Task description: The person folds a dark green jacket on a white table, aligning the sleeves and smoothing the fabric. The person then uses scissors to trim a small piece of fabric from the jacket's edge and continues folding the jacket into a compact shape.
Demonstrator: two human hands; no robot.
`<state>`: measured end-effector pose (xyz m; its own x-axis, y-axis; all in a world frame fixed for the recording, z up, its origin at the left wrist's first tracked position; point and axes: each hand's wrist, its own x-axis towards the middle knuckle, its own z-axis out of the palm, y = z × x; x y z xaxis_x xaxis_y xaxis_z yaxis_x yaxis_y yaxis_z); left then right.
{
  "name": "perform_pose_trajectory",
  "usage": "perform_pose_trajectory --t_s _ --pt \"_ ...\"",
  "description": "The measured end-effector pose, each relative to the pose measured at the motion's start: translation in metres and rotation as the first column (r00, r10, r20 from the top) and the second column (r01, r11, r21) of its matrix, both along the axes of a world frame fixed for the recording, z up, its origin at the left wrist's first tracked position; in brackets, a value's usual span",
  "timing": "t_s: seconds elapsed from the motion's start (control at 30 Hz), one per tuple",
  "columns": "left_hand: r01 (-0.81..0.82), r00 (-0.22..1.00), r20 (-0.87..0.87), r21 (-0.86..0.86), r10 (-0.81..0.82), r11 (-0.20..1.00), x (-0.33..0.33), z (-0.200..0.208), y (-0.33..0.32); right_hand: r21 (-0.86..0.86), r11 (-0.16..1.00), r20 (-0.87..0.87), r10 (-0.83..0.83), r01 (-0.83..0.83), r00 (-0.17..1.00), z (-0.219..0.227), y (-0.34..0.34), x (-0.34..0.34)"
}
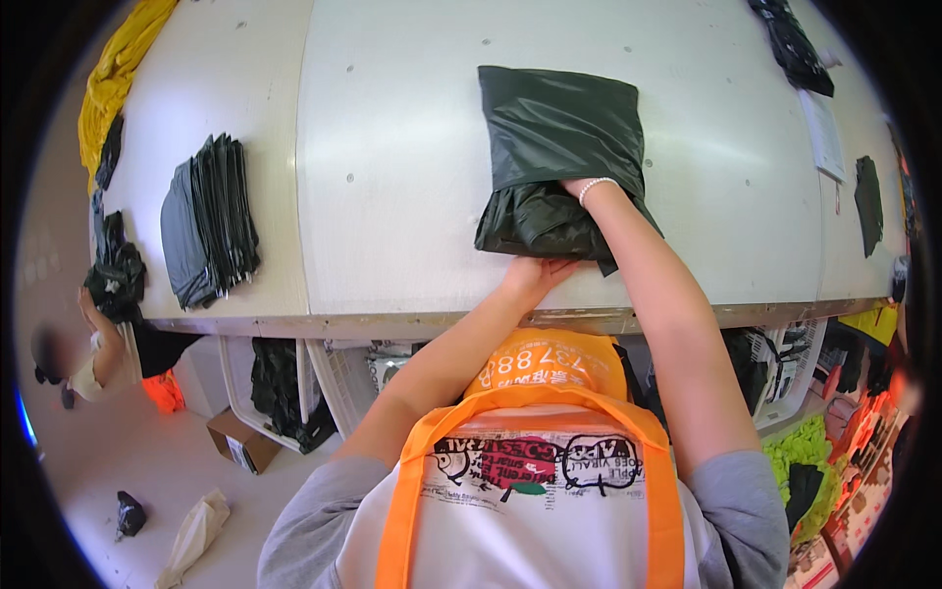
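A folded piece of dark green, shiny fabric (561, 123) lies on the white table in front of me. Its far part is flat and nearly square, while the near part is bunched and creased. My right hand (577, 187), with a beaded bracelet at the wrist, reaches in under the fold at the right; its fingers are hidden in the cloth. Close to the table's front edge, my left hand (538, 277) grips the near edge of the same fabric from below, its fingertips partly covered.
A row of folded dark pieces (208, 221) stands on the white table (392, 216) at left. Yellow cloth (120, 74) hangs at the far left. Dark bundles (793, 49) and a paper sheet (822, 133) lie right. White baskets (334, 378) stand below the edge; another person (103, 348) works at left.
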<state>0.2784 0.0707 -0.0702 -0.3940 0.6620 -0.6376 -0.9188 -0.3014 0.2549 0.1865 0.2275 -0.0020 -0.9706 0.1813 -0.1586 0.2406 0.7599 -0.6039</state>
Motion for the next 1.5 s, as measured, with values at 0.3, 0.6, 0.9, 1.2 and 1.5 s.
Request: perform_pose_trajectory --t_s 0.3,0.6,0.9,1.2,1.5 --pt "-0.164 0.986 -0.001 0.155 0.166 0.974 -0.006 0.041 0.009 -0.627 0.551 0.247 -0.529 0.550 0.812 0.015 -0.013 0.211" --pt "0.368 0.109 -0.351 -0.855 -0.930 0.365 -0.008 0.152 0.015 -0.940 -0.277 0.323 -0.522 0.201 0.789 -0.016 -0.015 0.164" --pt "-0.639 -0.756 0.210 -0.440 -0.620 0.631 -0.022 0.179 0.039 -0.963 0.130 0.127 -0.551 0.235 0.824 0.044 -0.013 0.153" --pt "-0.672 -0.710 0.076 -0.373 -0.700 0.640 -0.059 0.175 0.060 -0.930 0.277 0.085 -0.472 0.240 0.877 0.033 -0.014 0.167" --pt "-0.531 -0.845 0.132 -0.318 -0.518 0.785 -0.033 0.155 0.056 -0.815 0.502 0.057 -0.426 0.289 0.903 0.045 0.005 0.171"
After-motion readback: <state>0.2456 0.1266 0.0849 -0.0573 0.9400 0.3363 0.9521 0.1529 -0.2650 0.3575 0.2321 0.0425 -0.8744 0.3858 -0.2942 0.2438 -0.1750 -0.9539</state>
